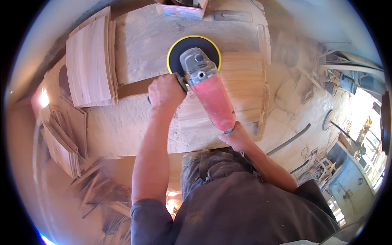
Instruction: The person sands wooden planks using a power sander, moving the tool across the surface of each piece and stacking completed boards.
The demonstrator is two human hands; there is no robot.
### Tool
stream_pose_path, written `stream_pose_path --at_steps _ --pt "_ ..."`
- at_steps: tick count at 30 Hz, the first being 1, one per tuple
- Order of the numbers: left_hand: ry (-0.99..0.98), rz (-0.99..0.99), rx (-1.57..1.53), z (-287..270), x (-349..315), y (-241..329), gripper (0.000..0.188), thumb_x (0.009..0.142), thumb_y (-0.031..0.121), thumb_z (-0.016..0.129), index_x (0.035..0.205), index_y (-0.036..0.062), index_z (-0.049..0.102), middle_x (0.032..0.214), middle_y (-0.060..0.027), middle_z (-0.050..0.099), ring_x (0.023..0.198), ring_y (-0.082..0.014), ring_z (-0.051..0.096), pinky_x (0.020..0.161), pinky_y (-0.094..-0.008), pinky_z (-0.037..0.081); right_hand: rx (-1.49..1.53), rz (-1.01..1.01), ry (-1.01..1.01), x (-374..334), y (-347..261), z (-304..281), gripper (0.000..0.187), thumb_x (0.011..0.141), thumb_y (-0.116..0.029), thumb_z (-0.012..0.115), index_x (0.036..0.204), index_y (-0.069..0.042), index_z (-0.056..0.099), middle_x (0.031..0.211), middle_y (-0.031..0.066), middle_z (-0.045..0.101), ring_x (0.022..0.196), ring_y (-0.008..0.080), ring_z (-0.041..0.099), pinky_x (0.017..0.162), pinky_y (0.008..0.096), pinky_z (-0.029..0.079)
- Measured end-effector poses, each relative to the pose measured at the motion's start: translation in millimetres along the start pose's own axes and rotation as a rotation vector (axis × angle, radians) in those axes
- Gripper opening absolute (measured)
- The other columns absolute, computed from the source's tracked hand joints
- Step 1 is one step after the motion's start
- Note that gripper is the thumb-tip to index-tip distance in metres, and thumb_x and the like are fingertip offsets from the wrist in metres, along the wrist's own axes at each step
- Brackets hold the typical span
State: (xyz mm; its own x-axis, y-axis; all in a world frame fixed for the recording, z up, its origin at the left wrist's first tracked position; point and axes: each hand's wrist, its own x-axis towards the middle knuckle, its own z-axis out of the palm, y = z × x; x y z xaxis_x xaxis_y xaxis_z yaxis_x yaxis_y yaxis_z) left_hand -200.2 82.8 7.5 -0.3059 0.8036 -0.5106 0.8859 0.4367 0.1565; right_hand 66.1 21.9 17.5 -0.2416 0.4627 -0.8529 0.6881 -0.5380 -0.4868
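Note:
A disc sander [213,100] with a red body and grey metal head lies across the middle of the workbench [136,45]. Its round black pad [190,44], edged in yellow, is at the far end. My left hand [166,92] is closed around the side handle near the head. At the rear end of the red body, my right hand [237,138] grips the grip, mostly hidden under the fingers. Beneath the tool is a pale wooden panel [243,77], its right end near the bench's right edge. Whether the pad touches the wood or is spinning, I cannot tell.
Thin boards [87,65] are stacked on the bench's left side, with more boards [61,143] leaning lower left. An open box [183,11] sits at the far edge. Wood scraps [96,194] litter the left floor. A dark curved strip [290,140] lies right of the bench.

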Motion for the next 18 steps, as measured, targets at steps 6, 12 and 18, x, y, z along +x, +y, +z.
stream_pose_path --at_steps 6,12,18 --pt "0.042 0.002 -0.045 4.3 -6.7 -19.8 0.016 0.081 0.018 0.064 0.090 0.0126 0.077 0.090 -0.0160 0.074 0.089 -0.0349 0.073 0.078 -0.0451 0.059 0.009 0.079 -0.050 4.6 10.2 14.5 0.021 0.077 -0.015 0.073 0.075 0.002 0.062 0.061 0.0094 0.062 0.054 0.0193 0.063 0.050 0.0354 0.047" --pt "-0.047 0.141 -0.045 11.4 -8.4 6.0 0.016 0.084 0.016 0.063 0.091 0.0121 0.077 0.092 -0.0135 0.075 0.091 -0.0324 0.074 0.077 -0.0431 0.059 0.040 0.119 0.037 -11.4 43.4 12.3 0.023 0.078 -0.015 0.074 0.068 -0.002 0.059 0.056 0.0036 0.057 0.040 0.0140 0.054 0.040 0.0348 0.044" --pt "0.037 0.024 -0.017 -0.6 -2.8 -19.8 0.015 0.083 0.023 0.066 0.090 0.0128 0.075 0.094 -0.0150 0.075 0.089 -0.0351 0.073 0.079 -0.0476 0.057 -0.152 0.032 -0.064 2.5 -9.9 13.5 0.018 0.077 -0.012 0.065 0.088 0.003 0.064 0.073 0.0197 0.068 0.068 0.0357 0.069 0.065 0.0416 0.055"
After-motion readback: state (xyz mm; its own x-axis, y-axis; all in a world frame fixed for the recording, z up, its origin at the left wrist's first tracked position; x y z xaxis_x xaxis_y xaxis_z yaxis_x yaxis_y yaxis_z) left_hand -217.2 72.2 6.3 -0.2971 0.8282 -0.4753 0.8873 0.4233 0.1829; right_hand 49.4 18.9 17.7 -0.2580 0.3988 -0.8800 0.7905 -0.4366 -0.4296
